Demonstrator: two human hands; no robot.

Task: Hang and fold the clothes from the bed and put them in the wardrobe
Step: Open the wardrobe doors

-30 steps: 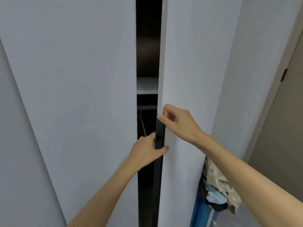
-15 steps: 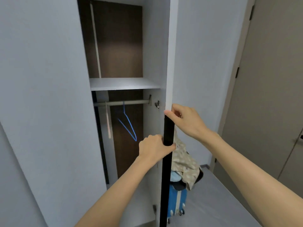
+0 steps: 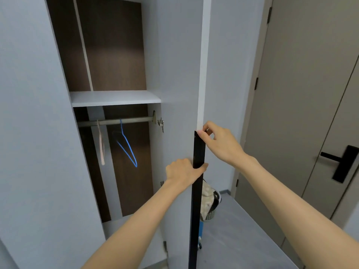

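The wardrobe's right door [image 3: 180,74] stands swung wide open, seen almost edge-on. A long black handle strip [image 3: 196,200] runs down its edge. My left hand [image 3: 183,171] grips that strip around its middle, and my right hand [image 3: 219,142] pinches its top end. Inside the wardrobe are a white shelf [image 3: 114,98] and a metal rail [image 3: 116,121]. On the rail hang a blue wire hanger [image 3: 126,148] and a pale one [image 3: 101,144]. No clothes hang inside, and the bed is out of view.
The left wardrobe door [image 3: 35,133] fills the left side. Behind the open door a basket with clothes [image 3: 210,202] sits above a blue suitcase [image 3: 201,232]. A grey room door with a black lever handle [image 3: 340,164] stands at right, over grey floor [image 3: 233,239].
The right door went from a narrow gap to wide open, swinging right with both my hands on its handle strip. The shelf, rail and hangers came into view.
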